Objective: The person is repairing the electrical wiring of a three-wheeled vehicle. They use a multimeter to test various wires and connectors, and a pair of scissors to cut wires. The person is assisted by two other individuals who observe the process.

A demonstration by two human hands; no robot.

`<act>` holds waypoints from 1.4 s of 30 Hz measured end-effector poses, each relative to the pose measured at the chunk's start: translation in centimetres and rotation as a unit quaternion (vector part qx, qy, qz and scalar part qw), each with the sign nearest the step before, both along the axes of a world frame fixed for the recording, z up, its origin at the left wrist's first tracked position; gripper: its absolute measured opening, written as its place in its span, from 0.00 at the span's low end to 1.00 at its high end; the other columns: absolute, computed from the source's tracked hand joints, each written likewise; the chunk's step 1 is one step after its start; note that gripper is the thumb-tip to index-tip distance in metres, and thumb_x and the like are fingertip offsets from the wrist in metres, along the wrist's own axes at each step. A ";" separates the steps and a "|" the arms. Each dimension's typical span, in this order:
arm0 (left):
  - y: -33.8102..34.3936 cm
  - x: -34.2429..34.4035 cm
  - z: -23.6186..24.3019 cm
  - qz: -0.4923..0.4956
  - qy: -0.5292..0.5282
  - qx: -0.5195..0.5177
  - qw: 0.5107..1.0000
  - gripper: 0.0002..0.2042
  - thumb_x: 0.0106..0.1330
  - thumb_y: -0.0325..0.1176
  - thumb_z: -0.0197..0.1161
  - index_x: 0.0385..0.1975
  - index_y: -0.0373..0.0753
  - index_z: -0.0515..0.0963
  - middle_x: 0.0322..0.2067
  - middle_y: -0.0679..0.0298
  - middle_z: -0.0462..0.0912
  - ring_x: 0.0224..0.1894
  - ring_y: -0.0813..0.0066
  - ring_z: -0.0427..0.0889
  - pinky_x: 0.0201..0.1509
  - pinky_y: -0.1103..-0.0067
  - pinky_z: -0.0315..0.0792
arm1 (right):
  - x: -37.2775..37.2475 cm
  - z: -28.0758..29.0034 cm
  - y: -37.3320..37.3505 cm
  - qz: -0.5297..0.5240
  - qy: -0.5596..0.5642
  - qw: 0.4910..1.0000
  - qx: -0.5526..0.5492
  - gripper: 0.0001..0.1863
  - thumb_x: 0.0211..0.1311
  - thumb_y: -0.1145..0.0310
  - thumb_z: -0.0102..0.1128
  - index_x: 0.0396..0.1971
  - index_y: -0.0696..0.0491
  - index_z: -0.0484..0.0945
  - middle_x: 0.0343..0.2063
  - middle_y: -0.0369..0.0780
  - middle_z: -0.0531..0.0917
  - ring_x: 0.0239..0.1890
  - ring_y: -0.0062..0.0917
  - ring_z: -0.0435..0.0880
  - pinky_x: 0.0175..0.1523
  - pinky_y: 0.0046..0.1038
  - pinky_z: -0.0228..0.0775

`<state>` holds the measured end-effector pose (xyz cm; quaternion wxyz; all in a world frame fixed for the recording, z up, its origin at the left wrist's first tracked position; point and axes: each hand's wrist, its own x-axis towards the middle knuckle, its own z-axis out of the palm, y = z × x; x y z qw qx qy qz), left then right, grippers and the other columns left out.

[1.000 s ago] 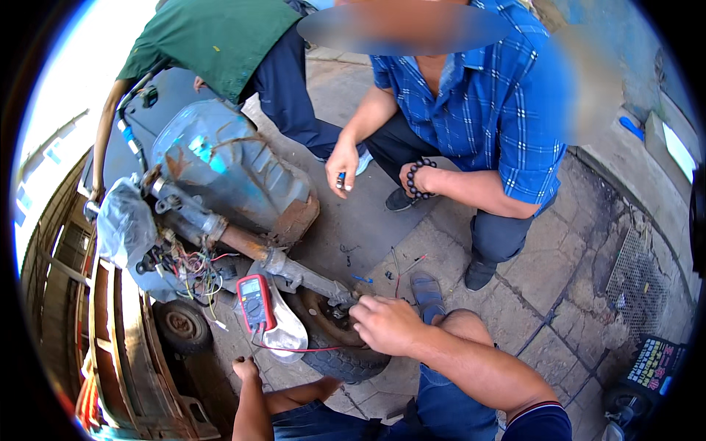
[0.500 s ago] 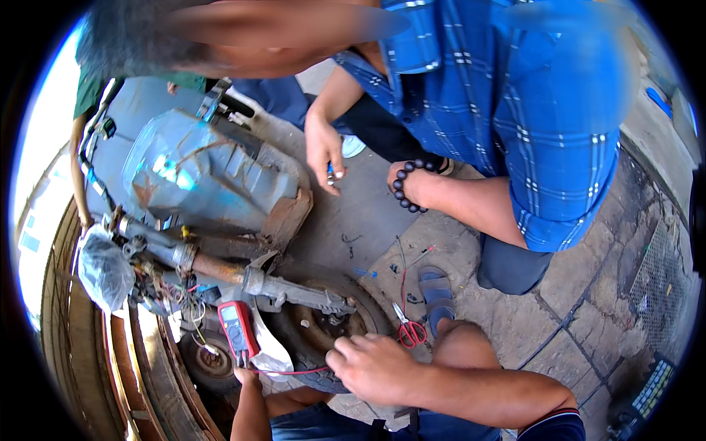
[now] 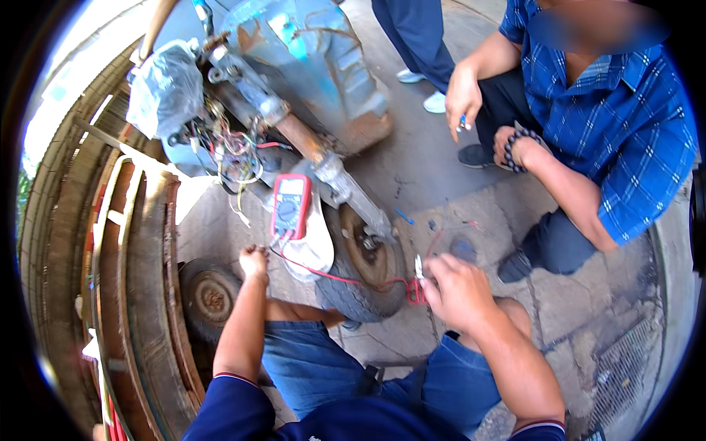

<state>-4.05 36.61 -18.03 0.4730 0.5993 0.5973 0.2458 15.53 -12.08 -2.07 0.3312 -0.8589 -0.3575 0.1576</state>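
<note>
A red-cased multimeter (image 3: 287, 212) rests on a pale, crumpled bag (image 3: 315, 246) beside the motorbike's front wheel. Just below and left of it is my left hand (image 3: 254, 262), fingers curled closed; anything inside them is hidden. My right hand (image 3: 462, 292) is over the paving right of the wheel, its fingers bent together, with their grip too unclear to name. Red-handled scissors (image 3: 415, 292) lie close by its fingertips, blades upward in the picture. From the meter, a red test lead (image 3: 323, 274) crosses the tyre (image 3: 368, 294) toward the scissors.
The stripped motorbike's fork (image 3: 298, 136) and bundled wires (image 3: 235, 151) stand ahead. A small wheel (image 3: 211, 298) leans by wooden slats at left. At right crouches a person in a blue checked shirt (image 3: 588, 103), holding a small blue item. Another person's legs (image 3: 412, 37) stand behind.
My view has tilted and shifted, so the motorbike and the other person sit elsewhere in it. My left hand is now apart from the multimeter; my right hand has moved right, to the scissors.
</note>
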 end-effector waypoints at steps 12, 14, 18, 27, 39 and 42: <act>0.3 0.3 -0.6 0.001 -0.215 -0.113 0.970 0.13 0.70 0.27 0.61 0.52 0.35 0.70 0.40 0.63 0.79 0.38 0.73 0.82 0.41 0.78 0.75 | 1.6 -7.3 5.4 -0.094 0.185 0.954 -0.218 0.13 0.60 0.61 0.68 0.35 0.56 0.83 0.33 0.48 0.88 0.39 0.44 0.88 0.46 0.42 0.78; 0.7 0.6 -0.3 -0.024 -0.225 -0.082 0.971 0.18 0.69 0.26 0.63 0.55 0.31 0.69 0.40 0.62 0.78 0.37 0.73 0.81 0.40 0.78 0.75 | 3.9 -13.4 6.3 -0.121 0.285 0.918 -0.249 0.15 0.60 0.59 0.69 0.35 0.57 0.85 0.36 0.49 0.88 0.40 0.45 0.88 0.48 0.42 0.78; 2.1 -0.1 -0.5 -0.030 -0.228 -0.071 0.971 0.19 0.69 0.27 0.63 0.57 0.31 0.69 0.44 0.60 0.80 0.39 0.74 0.82 0.42 0.78 0.75 | 5.1 -28.4 5.9 -0.216 0.174 0.917 -0.286 0.12 0.61 0.64 0.68 0.33 0.59 0.85 0.30 0.47 0.86 0.33 0.36 0.86 0.39 0.36 0.77; 4.0 -2.6 0.2 -0.041 -0.164 -0.069 0.983 0.16 0.72 0.28 0.61 0.57 0.34 0.71 0.45 0.63 0.80 0.41 0.75 0.81 0.46 0.79 0.74 | 4.4 -36.6 11.0 -0.409 0.229 0.824 -0.318 0.21 0.56 0.55 0.72 0.44 0.55 0.87 0.48 0.52 0.86 0.54 0.43 0.85 0.59 0.39 0.77; 3.1 2.5 -1.9 -0.093 -0.108 -0.017 0.990 0.17 0.68 0.29 0.62 0.55 0.34 0.72 0.43 0.62 0.80 0.37 0.76 0.80 0.43 0.80 0.73 | 9.5 -44.7 12.1 -0.368 0.209 0.804 -0.417 0.25 0.60 0.55 0.71 0.51 0.57 0.79 0.50 0.52 0.85 0.54 0.47 0.85 0.58 0.42 0.78; 3.3 3.1 -2.5 -0.106 -0.095 -0.021 0.990 0.17 0.68 0.26 0.62 0.55 0.34 0.72 0.42 0.63 0.80 0.36 0.75 0.81 0.41 0.81 0.74 | 9.9 -46.4 12.0 -0.388 0.189 0.802 -0.413 0.24 0.61 0.60 0.69 0.51 0.57 0.75 0.49 0.52 0.86 0.52 0.48 0.86 0.58 0.43 0.79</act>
